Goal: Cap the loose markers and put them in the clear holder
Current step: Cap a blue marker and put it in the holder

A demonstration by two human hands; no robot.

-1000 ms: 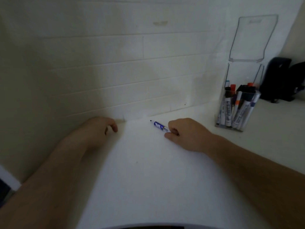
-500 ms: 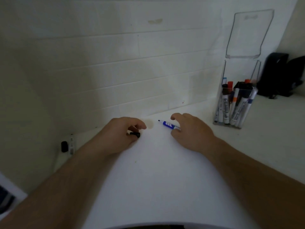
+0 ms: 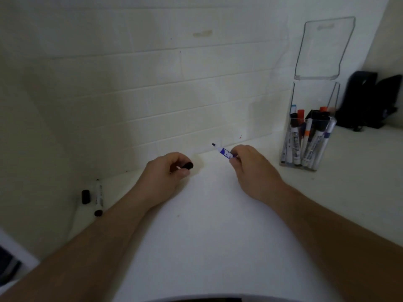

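Note:
My right hand (image 3: 250,168) pinches an uncapped blue marker (image 3: 223,151) with its tip pointing up and left toward the wall. My left hand (image 3: 166,173) pinches a small dark cap (image 3: 188,165) between thumb and fingers, a short gap left of the marker's tip. A second marker (image 3: 98,197) with a white barrel lies on the counter at the left, and a loose black cap (image 3: 85,196) sits beside it. The clear holder (image 3: 290,147) stands at the right by the wall, filled with several markers.
White counter (image 3: 207,236) runs along a white brick wall (image 3: 152,94). A clear panel (image 3: 327,46) hangs above the holder. Dark objects (image 3: 370,101) sit at the far right behind the holder.
My right hand has lifted the blue marker off the counter and tilted its tip upward. My left hand, with the cap, has come in from the left wall, nearer the marker.

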